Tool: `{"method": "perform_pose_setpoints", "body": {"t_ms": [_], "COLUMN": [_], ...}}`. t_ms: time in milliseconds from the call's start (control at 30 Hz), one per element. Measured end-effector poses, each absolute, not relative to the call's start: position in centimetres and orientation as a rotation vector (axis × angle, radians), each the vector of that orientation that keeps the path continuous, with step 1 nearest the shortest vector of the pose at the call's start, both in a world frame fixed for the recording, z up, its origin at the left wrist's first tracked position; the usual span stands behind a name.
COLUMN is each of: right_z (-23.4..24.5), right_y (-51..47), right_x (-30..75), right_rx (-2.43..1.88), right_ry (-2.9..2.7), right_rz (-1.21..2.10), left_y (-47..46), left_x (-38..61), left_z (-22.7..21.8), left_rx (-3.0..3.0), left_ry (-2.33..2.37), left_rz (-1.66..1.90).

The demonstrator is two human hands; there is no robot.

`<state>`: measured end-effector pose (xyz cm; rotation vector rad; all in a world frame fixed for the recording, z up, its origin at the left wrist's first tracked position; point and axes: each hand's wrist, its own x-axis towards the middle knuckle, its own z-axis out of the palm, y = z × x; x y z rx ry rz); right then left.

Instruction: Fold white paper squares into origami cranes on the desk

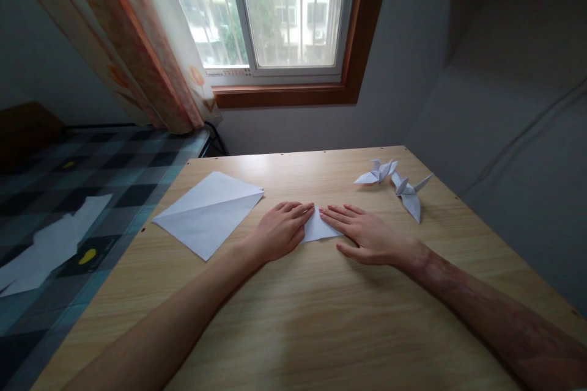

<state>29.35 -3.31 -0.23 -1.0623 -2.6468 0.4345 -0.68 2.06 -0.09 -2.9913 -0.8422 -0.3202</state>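
Observation:
A folded piece of white paper (319, 229) lies flat on the wooden table between my two hands. My left hand (282, 229) presses on its left side, fingers close together and stretched toward the top corner. On the right side of the paper rests my right hand (364, 233), palm down with its fingers extended and the thumb apart. Both hands cover parts of the paper's edges. Left of my hands is a larger creased white sheet (208, 211). Two folded paper cranes stand at the back right: one farther away (376, 172), the other nearer (408, 192).
The wooden table (293, 317) extends toward me beneath both forearms. To its left, a bed with a checked cover (114, 165) holds torn white paper (55, 247). A curtain (151, 43) hangs beside the window (293, 12) behind the table. Walls stand behind and at right.

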Motion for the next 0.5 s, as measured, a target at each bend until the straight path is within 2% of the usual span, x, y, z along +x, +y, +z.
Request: {"method": "perform_pose_setpoints", "body": {"t_ms": [500], "right_z": [-0.4], "right_y": [-6.6], "right_x": [32.7], "right_rx": [-1.151], "right_ry": [-2.647], "right_rz": [0.407], "left_y": [2.2], "left_x": [-0.8], "left_z": [-0.1], "left_rx": [-2.996], "left_ry": [-0.846], "left_rz": [-0.307]}}
